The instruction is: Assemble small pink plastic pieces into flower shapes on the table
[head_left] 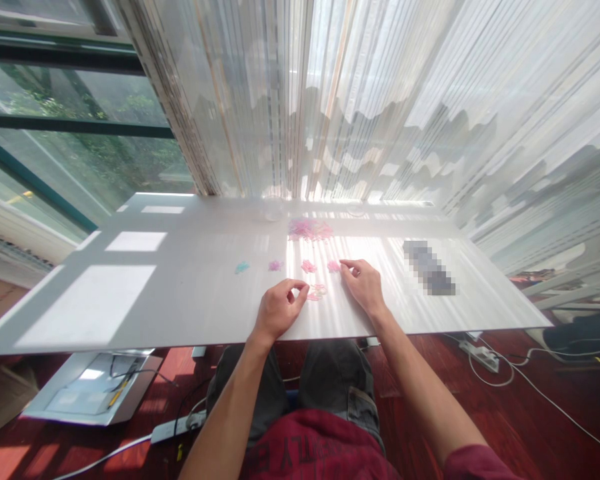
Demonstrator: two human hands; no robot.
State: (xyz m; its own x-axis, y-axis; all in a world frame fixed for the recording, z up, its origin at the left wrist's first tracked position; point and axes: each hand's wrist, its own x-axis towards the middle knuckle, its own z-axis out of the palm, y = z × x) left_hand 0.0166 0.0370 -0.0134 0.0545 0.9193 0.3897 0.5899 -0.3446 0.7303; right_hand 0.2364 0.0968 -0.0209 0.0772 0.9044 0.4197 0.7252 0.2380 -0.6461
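Small thin colourful pieces lie on the white table (195, 293). A larger mixed pile (311, 229) sits at the back middle. In front of it, from left to right, are a teal cluster (242, 267), a purple cluster (275, 266), a red-pink cluster (309, 267) and a pink cluster (334, 266). My left hand (280, 308), thumb and forefinger pinched, is at the left edge of a loose mixed cluster (317, 292). My right hand (364, 285) is pinched at the right side of the pink cluster. Whatever either pinch holds is too small to make out.
Toward the table's back edge stand two clear round dishes (273, 209), (356, 209). A blurred-out dark object (430, 268) lies to the right. Sheer curtains (300, 100) hang behind the table. Below are an open white box (93, 390), power strips and cables on the red floor.
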